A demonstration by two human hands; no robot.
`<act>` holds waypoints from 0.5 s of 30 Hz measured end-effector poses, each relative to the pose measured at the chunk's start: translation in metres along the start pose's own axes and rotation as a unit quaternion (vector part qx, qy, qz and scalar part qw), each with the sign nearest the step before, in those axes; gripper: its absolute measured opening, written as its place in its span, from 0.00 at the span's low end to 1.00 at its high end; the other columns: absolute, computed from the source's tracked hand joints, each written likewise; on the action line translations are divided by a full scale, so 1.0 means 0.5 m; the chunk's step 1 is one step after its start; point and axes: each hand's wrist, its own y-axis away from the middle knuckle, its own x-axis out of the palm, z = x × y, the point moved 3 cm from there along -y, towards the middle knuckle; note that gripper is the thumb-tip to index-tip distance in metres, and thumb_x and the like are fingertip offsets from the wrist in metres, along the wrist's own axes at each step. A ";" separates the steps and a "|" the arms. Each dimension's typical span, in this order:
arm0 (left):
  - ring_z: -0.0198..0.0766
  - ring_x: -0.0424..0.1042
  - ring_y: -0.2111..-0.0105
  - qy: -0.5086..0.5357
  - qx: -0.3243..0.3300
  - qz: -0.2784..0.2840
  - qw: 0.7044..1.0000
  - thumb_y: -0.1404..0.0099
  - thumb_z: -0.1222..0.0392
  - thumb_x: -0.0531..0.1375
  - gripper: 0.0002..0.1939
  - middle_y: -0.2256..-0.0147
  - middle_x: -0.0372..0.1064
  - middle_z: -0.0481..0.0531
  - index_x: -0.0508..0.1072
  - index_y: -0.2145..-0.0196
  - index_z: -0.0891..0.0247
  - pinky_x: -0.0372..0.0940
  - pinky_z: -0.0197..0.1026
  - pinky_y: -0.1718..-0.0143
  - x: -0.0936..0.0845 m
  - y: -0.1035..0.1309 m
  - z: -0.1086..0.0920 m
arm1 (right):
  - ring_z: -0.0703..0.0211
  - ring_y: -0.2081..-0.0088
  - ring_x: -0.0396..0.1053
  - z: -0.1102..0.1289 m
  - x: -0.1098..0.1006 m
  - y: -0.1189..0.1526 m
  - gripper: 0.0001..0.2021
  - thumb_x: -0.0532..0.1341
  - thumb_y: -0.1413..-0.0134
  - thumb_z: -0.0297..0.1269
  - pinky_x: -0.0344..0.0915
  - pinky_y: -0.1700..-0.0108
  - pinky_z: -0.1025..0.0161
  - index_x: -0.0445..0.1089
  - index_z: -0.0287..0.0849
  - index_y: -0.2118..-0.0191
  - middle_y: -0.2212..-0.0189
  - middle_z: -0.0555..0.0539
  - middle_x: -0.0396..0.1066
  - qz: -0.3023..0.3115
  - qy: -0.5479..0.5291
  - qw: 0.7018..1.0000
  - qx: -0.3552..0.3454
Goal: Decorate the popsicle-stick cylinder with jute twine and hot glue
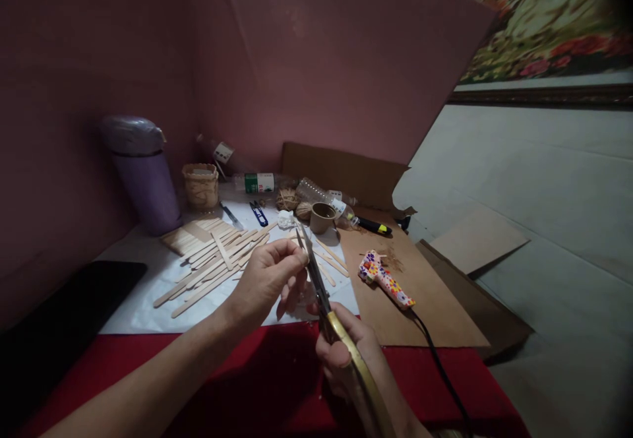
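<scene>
My right hand is wrapped round the golden handles of a large pair of scissors, whose dark blades point up and away, slightly parted. Beside the blades, my left hand is pinched, thumb against forefinger, on something too small to make out. Its fingertips are right at the blades. Behind and left of that hand, many flat wooden sticks lie in a loose pile on a white sheet. A small brown cup stands just beyond the scissor tips.
A flowered glue gun with a black cord rests on brown cardboard at the right. Farther back are plastic bottles, twine balls, blue snips, a woven-look pot and a tall purple container.
</scene>
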 end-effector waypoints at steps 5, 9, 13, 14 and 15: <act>0.29 0.62 0.92 -0.002 0.003 0.007 1.000 0.37 0.55 0.60 0.13 0.86 0.67 0.44 0.65 0.75 0.63 0.53 0.27 0.93 0.004 0.002 -0.005 | 0.77 0.88 0.40 0.015 0.011 0.012 0.46 0.73 0.91 0.63 0.37 0.87 0.73 0.63 0.42 0.59 0.88 0.63 0.54 0.056 -0.062 0.990 0.117; 0.31 0.65 0.90 0.000 -0.005 -0.002 1.000 0.38 0.56 0.60 0.12 0.83 0.70 0.46 0.65 0.76 0.63 0.59 0.30 0.92 0.005 0.002 -0.006 | 0.76 0.89 0.42 0.025 0.014 0.012 0.45 0.76 0.90 0.57 0.38 0.87 0.74 0.64 0.42 0.58 0.90 0.64 0.54 0.035 -0.075 0.989 0.119; 0.32 0.66 0.90 0.006 -0.009 -0.007 1.000 0.39 0.57 0.61 0.12 0.82 0.71 0.46 0.65 0.75 0.64 0.60 0.31 0.91 0.005 0.002 -0.007 | 0.75 0.90 0.44 0.017 0.015 0.009 0.38 0.75 0.81 0.55 0.39 0.88 0.74 0.65 0.42 0.60 0.91 0.63 0.55 0.021 -0.068 0.989 0.130; 0.32 0.66 0.90 0.008 -0.009 -0.006 1.000 0.39 0.57 0.61 0.11 0.82 0.71 0.47 0.65 0.75 0.64 0.60 0.31 0.91 0.005 0.002 -0.008 | 0.74 0.90 0.44 0.016 0.015 0.008 0.37 0.75 0.81 0.54 0.39 0.88 0.74 0.65 0.43 0.61 0.91 0.63 0.55 0.018 -0.062 0.990 0.127; 0.32 0.66 0.90 0.010 -0.008 -0.005 1.000 0.39 0.57 0.60 0.11 0.82 0.71 0.47 0.65 0.75 0.64 0.60 0.31 0.91 0.005 0.002 -0.009 | 0.75 0.90 0.45 0.014 0.015 0.007 0.37 0.75 0.82 0.54 0.40 0.88 0.74 0.65 0.43 0.61 0.91 0.63 0.55 0.018 -0.054 0.991 0.121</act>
